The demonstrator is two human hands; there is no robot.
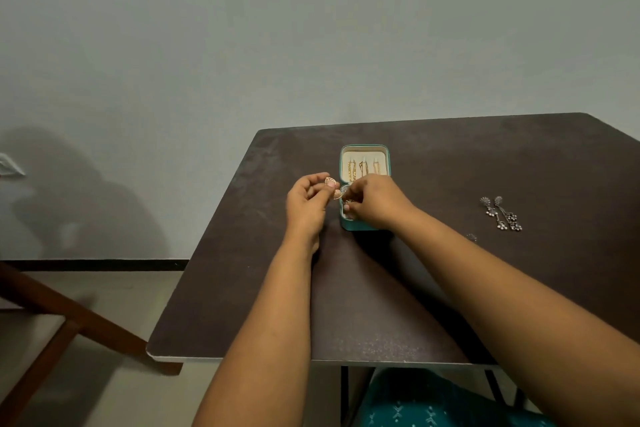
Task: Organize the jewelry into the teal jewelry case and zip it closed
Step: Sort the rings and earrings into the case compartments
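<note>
The teal jewelry case (388, 163) lies open on the dark table (433, 288), its cream lid lining hung with gold chains (363, 169). My left hand (306, 204) pinches a pair of rose-gold filigree earrings (333, 186) just left of the case. My right hand (375, 201) hovers over the case's lower half, its fingertips pinched on the same gold jewelry near the case's left wall. That hand hides most of the lower tray. A pair of long silver dangle earrings (504, 213) lies on the table to the right.
A small silver piece (471, 237) rests below the silver earrings. A brown wooden chair frame (52, 315) stands on the floor at the left. The wall runs behind the table's far edge. Teal patterned fabric (433, 402) shows under the table's near edge.
</note>
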